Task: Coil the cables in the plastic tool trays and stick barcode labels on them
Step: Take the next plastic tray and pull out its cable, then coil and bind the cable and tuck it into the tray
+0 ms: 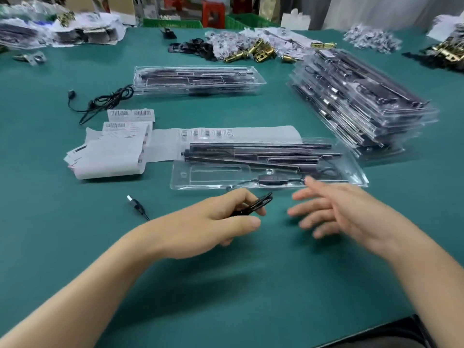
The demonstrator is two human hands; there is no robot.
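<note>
Clear glossy plastic tray (356,180); matt green table (226,285); white paper labels (110,156).

A black cable (261,200) is gathered into a few small loops, pinched between the thumb and fingers of the left hand (213,222). Its USB plug (135,204) lies flat, off to that hand's left. Just beyond both hands, past the fingertips of the spread right hand (346,209), lies a clear plastic tool tray (213,172) holding long black rods and an oval inline controller (272,178). A barcode label strip (208,133) runs behind it, with folded label sheets (113,151) beyond the left hand. Farther out sits a second tray (198,79) with a loose cable (110,100) trailing from its left end. A slumped stack of trays (359,104) lies beyond the right hand.
</note>
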